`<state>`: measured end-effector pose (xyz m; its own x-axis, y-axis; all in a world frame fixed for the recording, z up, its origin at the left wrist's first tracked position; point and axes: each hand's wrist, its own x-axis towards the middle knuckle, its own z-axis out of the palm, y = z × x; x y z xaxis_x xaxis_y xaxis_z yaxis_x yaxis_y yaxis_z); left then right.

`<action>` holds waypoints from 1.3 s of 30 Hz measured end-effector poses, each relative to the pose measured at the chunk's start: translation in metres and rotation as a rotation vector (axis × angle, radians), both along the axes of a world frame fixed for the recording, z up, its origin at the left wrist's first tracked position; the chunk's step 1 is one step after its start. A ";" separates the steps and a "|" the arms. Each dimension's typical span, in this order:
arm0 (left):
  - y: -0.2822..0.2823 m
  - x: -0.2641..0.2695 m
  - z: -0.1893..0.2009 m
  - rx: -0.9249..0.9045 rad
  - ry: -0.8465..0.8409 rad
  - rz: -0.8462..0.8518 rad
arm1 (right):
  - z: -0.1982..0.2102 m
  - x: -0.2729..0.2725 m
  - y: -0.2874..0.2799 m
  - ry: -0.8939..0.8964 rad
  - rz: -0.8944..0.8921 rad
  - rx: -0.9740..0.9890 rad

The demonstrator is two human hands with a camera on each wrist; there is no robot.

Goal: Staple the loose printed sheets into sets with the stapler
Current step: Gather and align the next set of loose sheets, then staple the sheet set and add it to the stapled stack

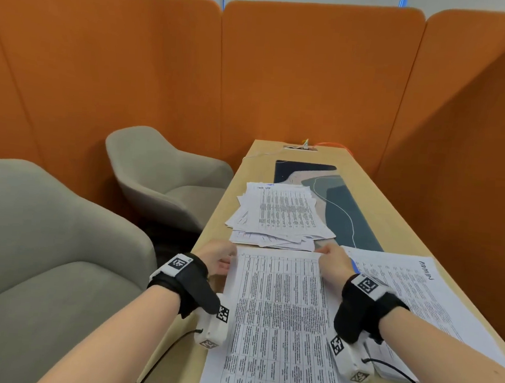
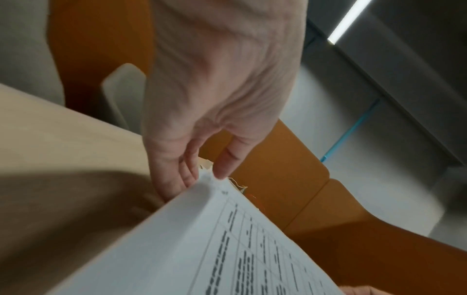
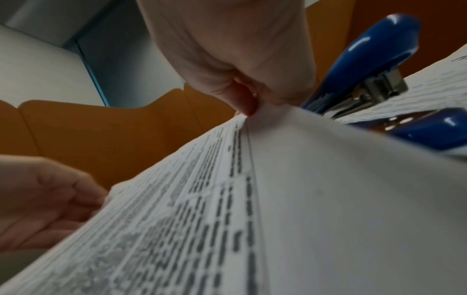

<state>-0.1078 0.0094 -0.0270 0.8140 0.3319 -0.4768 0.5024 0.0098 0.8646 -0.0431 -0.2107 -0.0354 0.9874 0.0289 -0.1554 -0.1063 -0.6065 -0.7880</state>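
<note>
A set of printed sheets (image 1: 280, 320) lies lengthwise in front of me on the wooden table (image 1: 406, 221). My left hand (image 1: 218, 259) pinches its far left corner (image 2: 209, 179) between thumb and fingers. My right hand (image 1: 331, 265) pinches the far right corner (image 3: 255, 113). A blue stapler (image 3: 374, 65) sits just right of my right hand, its mouth over the edge of another printed stack (image 1: 412, 291); in the head view only a blue sliver (image 1: 355, 267) shows. A messy pile of loose sheets (image 1: 279, 216) lies farther back.
A dark patterned desk mat (image 1: 344, 204) runs along the table's middle beyond the pile. Two grey armchairs (image 1: 44, 250) stand to the left. Orange padded walls (image 1: 314, 75) enclose the booth. A power socket with cables (image 1: 301, 147) sits at the far end.
</note>
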 end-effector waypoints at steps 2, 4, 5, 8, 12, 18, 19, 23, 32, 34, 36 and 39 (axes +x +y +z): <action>0.008 0.000 -0.003 -0.011 0.001 0.028 | 0.000 0.001 -0.001 0.011 -0.003 -0.009; 0.011 -0.002 -0.004 -0.031 0.009 0.045 | 0.001 0.002 0.000 0.011 -0.008 -0.020; 0.012 -0.002 -0.006 -0.048 0.018 0.047 | 0.001 0.001 0.001 0.012 -0.009 -0.027; 0.012 -0.003 -0.007 -0.062 0.028 0.032 | 0.000 0.000 0.003 0.017 -0.011 -0.038; 0.011 -0.003 -0.008 -0.004 0.013 0.035 | -0.001 -0.002 0.007 0.039 -0.010 -0.049; 0.007 0.000 -0.011 0.121 -0.032 0.067 | -0.001 -0.006 0.009 0.016 0.040 -0.094; 0.008 0.001 -0.013 0.132 -0.047 0.085 | 0.001 -0.006 0.009 -0.013 0.047 -0.085; 0.011 -0.001 -0.018 0.081 -0.072 0.114 | 0.021 0.000 -0.008 -0.271 0.103 -0.290; 0.014 -0.005 -0.017 0.067 -0.111 0.174 | 0.028 -0.006 -0.056 0.183 0.254 -0.796; 0.015 -0.005 -0.017 0.086 -0.122 0.191 | 0.030 -0.011 -0.052 0.178 0.280 -0.791; 0.015 -0.006 -0.018 0.079 -0.113 0.190 | 0.041 -0.010 -0.047 0.157 0.278 -0.782; 0.014 -0.009 -0.016 0.065 -0.108 0.177 | 0.062 0.006 -0.039 0.017 0.178 -0.624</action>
